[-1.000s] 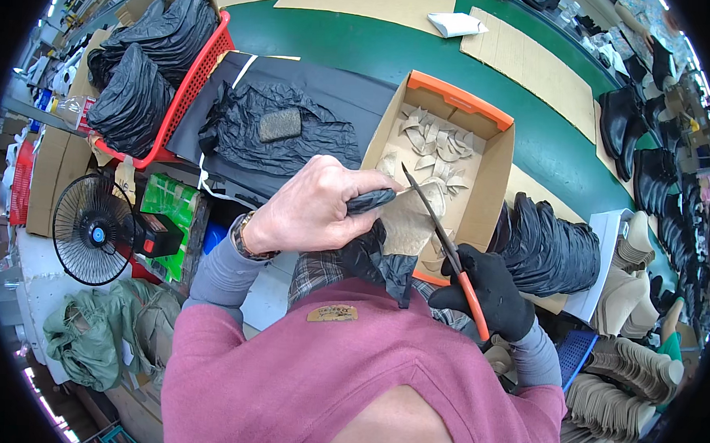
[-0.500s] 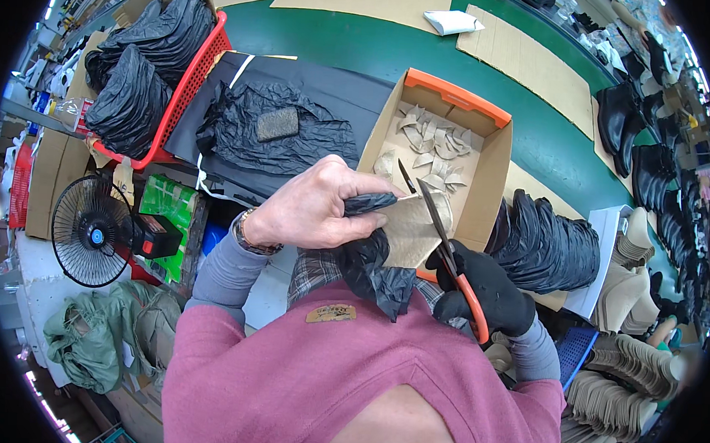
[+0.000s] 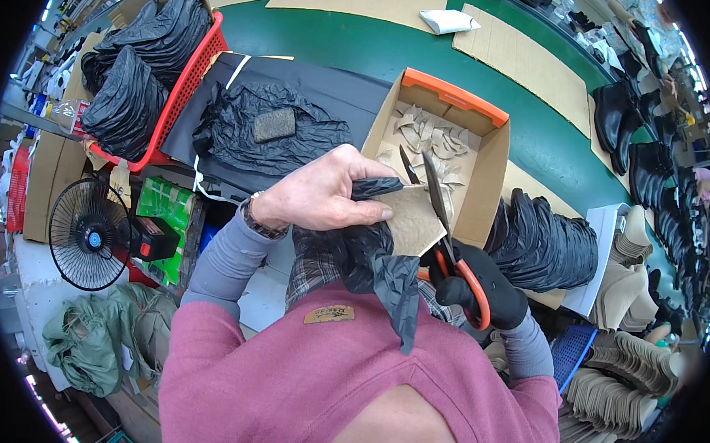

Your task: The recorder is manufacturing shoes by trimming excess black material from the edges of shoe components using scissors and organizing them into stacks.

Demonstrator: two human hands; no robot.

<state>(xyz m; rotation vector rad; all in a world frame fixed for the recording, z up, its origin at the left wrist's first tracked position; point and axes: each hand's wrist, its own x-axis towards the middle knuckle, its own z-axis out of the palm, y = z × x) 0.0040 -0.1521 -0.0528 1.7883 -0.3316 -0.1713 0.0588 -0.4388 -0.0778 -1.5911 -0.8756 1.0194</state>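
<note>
My bare left hand pinches a stiff beige piece between thumb and fingers. Thin crinkled black material is gripped with it and hangs down toward my lap. In a black glove, my right hand is closed round scissors with orange handles. Their dark blades stand apart, pointing away from me at the right edge of the beige piece. Just beyond the blades is a cardboard box with an orange rim, holding several curved beige offcuts.
Left of the box, a grey block lies on crumpled black sheeting. A red basket of black pieces stands at far left, above a fan. Stacked black pieces and beige shaped pieces are at right.
The beige piece has tilted, its lower right corner now nearer the scissors' pivot. The scissors have shifted slightly left, and the black material hangs lower and further right.
</note>
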